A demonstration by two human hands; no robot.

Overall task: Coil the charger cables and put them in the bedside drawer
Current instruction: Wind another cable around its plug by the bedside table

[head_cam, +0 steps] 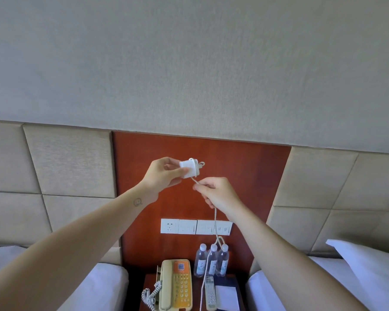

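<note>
They are holding the charger plug point(189, 169) up before the headboard, the left hand point(164, 173) gripping it between thumb and fingers, with a turn of cable point(215, 221) lying round it. The right hand point(218, 194), at four o'clock from the plug, is pinching the cable, which is trailing toward six o'clock past the water bottles point(212, 260) onto the nightstand point(149, 281). I'd say the coiling is only starting; next, the slack needs winding round. The drawer isn't showing
</note>
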